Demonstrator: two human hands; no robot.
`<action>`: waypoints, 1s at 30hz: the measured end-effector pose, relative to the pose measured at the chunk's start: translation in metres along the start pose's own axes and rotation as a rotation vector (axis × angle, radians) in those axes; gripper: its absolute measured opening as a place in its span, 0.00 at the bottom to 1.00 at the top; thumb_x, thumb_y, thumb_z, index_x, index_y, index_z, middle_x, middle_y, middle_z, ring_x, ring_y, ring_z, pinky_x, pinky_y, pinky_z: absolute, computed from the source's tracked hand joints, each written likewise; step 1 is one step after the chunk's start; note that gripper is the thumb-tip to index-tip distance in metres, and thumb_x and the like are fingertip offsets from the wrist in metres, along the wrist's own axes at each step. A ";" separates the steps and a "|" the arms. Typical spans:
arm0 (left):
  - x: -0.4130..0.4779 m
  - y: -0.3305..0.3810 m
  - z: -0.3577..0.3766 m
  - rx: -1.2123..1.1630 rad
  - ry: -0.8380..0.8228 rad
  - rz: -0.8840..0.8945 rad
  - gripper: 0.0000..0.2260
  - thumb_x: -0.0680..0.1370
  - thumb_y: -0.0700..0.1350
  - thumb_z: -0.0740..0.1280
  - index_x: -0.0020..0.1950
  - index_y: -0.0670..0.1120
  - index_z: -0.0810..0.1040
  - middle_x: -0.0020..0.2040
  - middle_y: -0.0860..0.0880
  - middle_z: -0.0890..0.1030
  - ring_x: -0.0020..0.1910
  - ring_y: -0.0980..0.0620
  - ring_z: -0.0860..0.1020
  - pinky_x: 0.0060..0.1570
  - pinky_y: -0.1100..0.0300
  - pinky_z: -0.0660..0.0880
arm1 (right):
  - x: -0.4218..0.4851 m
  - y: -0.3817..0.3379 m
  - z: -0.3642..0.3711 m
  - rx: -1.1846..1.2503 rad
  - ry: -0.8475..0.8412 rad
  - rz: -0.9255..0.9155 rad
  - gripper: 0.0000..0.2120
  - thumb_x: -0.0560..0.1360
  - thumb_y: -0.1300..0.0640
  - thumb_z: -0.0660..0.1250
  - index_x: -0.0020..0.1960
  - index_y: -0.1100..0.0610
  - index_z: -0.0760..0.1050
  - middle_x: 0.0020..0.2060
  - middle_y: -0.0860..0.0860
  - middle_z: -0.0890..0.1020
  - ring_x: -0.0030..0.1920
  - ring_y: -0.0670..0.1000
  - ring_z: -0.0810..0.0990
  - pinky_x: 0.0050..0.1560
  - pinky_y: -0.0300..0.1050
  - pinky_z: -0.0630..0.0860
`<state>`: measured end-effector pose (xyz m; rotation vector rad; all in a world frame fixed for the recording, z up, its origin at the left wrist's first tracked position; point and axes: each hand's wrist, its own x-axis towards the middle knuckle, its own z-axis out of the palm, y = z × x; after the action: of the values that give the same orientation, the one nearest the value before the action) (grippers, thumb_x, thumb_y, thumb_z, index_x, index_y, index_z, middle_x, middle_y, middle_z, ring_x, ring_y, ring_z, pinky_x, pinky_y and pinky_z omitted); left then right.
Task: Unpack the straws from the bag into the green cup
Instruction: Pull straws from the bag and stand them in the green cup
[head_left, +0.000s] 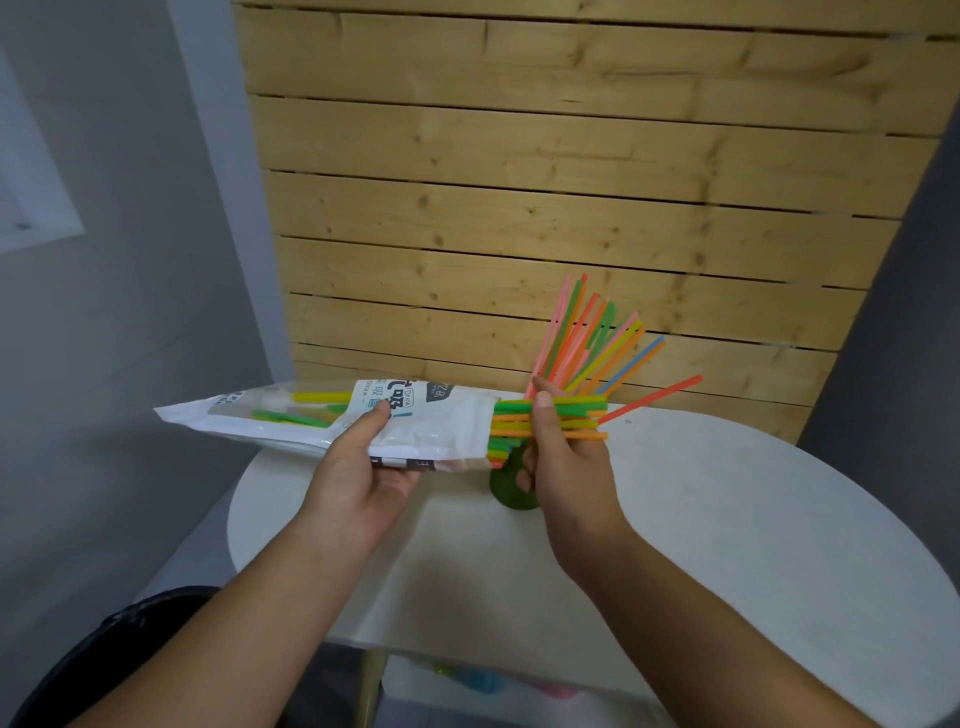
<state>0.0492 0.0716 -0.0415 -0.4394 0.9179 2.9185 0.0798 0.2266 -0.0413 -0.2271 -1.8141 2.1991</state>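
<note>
My left hand (358, 467) grips a white plastic straw bag (322, 415), held level above the table with its mouth to the right. A bunch of coloured straws (566, 415) sticks out of that mouth, and my right hand (558, 462) pinches them between thumb and fingers. Below the hands stands the green cup (511, 493), mostly hidden behind them. Several pink, orange, green and blue straws (592, 343) fan up out of the cup toward the wall. More green and yellow straws show through the bag's clear window.
The cup stands on a round white table (727, 519) against a wooden slat wall (519, 208). A grey wall is on the left. Pastel-coloured objects lie blurred under the table's front edge (483, 680).
</note>
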 end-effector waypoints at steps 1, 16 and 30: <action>0.001 0.000 -0.001 -0.002 0.000 -0.002 0.05 0.80 0.36 0.67 0.54 0.42 0.78 0.42 0.44 0.88 0.38 0.47 0.87 0.32 0.52 0.83 | 0.000 -0.002 0.000 0.024 0.028 0.018 0.14 0.80 0.44 0.64 0.61 0.46 0.81 0.33 0.41 0.76 0.35 0.43 0.74 0.36 0.40 0.72; 0.011 0.003 -0.009 -0.047 0.036 -0.021 0.07 0.79 0.37 0.68 0.57 0.42 0.79 0.48 0.43 0.87 0.50 0.44 0.85 0.42 0.45 0.84 | 0.009 -0.021 -0.021 0.154 0.056 -0.013 0.12 0.82 0.50 0.63 0.51 0.56 0.81 0.29 0.51 0.82 0.29 0.47 0.78 0.30 0.41 0.76; 0.013 0.006 -0.013 -0.061 0.052 -0.022 0.11 0.79 0.37 0.69 0.61 0.42 0.78 0.52 0.41 0.86 0.51 0.44 0.85 0.39 0.46 0.84 | 0.011 -0.021 -0.028 0.082 0.017 -0.028 0.12 0.80 0.51 0.65 0.55 0.59 0.80 0.38 0.55 0.86 0.36 0.51 0.84 0.34 0.42 0.81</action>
<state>0.0389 0.0586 -0.0518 -0.5274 0.8264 2.9347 0.0797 0.2595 -0.0252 -0.2017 -1.7029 2.2397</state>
